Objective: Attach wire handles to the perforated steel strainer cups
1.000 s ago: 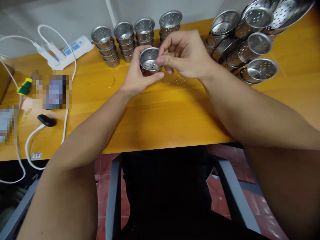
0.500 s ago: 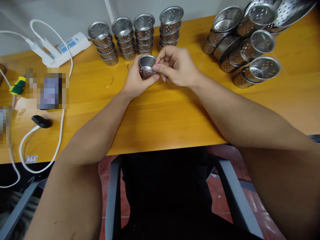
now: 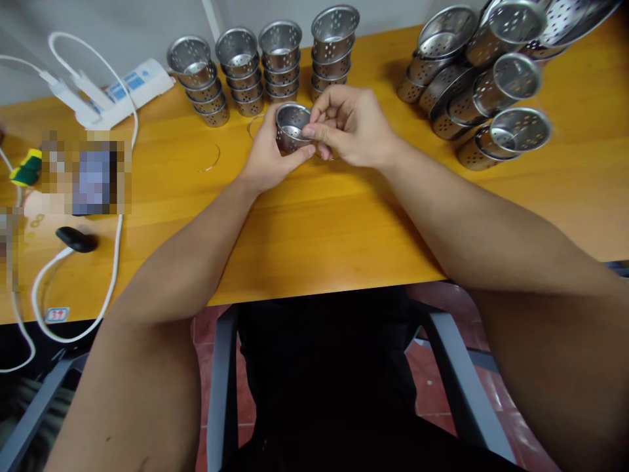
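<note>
The left hand (image 3: 265, 154) clamps its fingers (image 3: 299, 156) round a perforated metal cup (image 3: 293, 124), seemingly bracing it mouth-up while the right hand (image 3: 356, 128) pinches its fingers together at the edge, on what I cannot tell. Beyond the fingers, cup stacks (image 3: 246, 84) probably save space.

Cup (image 3: 293, 123) sits in the left hand (image 3: 268, 154), over the table (image 3: 319, 236); right hand (image 3: 352, 128) at the cup's right rim. Behind the grip: 4 stacks of cups (image 3: 281, 62) in a row. Right of the grip, well apart: a group of cups (image 3: 474, 92), some nested. Left, near: thin wire (image 3: 217, 157). Farther left, to the rear: power strip (image 3: 152, 82) with inserted plugs (image 3: 95, 92). Before the grip, past the table edge: chair (image 3: 223, 373).
</note>
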Demonstrator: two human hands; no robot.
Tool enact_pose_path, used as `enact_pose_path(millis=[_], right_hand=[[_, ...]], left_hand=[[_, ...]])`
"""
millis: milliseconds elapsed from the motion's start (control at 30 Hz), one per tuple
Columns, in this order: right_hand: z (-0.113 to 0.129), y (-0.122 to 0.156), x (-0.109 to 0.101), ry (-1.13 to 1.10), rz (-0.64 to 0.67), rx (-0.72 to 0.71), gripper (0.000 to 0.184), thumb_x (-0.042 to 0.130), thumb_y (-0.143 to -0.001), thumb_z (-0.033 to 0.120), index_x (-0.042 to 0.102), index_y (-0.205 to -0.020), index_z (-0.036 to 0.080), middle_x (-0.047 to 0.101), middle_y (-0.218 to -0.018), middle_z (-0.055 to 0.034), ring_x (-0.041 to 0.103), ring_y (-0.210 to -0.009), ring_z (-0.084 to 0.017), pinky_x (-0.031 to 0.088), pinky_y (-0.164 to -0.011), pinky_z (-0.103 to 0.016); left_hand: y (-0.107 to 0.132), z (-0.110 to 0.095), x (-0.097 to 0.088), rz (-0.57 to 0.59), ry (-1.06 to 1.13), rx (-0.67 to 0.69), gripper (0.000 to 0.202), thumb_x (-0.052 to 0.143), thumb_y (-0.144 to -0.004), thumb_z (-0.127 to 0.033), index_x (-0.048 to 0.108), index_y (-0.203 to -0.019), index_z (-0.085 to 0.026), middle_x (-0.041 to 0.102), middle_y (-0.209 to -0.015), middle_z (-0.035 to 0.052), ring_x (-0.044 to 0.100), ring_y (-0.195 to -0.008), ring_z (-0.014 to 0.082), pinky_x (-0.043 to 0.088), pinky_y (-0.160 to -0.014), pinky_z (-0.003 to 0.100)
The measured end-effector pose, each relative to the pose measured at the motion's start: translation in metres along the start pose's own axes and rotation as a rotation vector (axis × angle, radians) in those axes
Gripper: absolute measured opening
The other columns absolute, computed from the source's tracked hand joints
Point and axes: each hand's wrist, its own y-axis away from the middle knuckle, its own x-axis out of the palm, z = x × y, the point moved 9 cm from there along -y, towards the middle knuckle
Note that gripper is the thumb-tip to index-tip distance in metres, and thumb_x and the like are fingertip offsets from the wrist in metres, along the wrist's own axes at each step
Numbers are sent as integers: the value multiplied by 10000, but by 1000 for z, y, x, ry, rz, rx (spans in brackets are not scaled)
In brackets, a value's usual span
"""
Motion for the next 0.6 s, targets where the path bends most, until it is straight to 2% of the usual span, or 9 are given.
enact_pose_path(millis=[200, 300, 433, 600], right_hand=[[-3, -2, -1, -8, 26, -18, 702, 1149, -799, 827, 689, -968, 325, 691, -655, 78, 626, -561, -176, 435, -538, -361], [0, -2, -1, -18, 54, -25, 681, 1154, -825, 798, 710, -975, 305, 718, -659, 69, 649, -554, -180, 440, -534, -352], [7, -1, -1, -41, 76, -54, 645, 1167, -856, 743, 733, -987, 285, 745, -677, 60, 675, -565, -180, 446, -533, -336], [6, -1, 0, -72, 106, -71, 621, 1166, -881, 717, 744, -990, 274, 753, -682, 57, 669, -565, -175, 442, -535, -325]], left_hand=[[3, -3, 2, 37, 1, 109, 771, 931, -960, -747, 555, -1551, -424, 764, -1440, 91, 781, -1304, 382, 678, -1160, 632], [2, -6, 0, 19, 57, 125, 790, 949, -941, -760, 563, -1546, -429, 761, -1446, 90, 781, -1317, 387, 678, -1187, 649], [0, -6, 2, 30, 64, 58, 748, 954, -963, -737, 588, -1530, -414, 765, -1462, 92, 777, -1358, 388, 672, -1230, 656], [1, -7, 4, 43, 57, 89, 786, 940, -953, -783, 572, -1551, -430, 758, -1473, 93, 777, -1362, 394, 662, -1233, 672]])
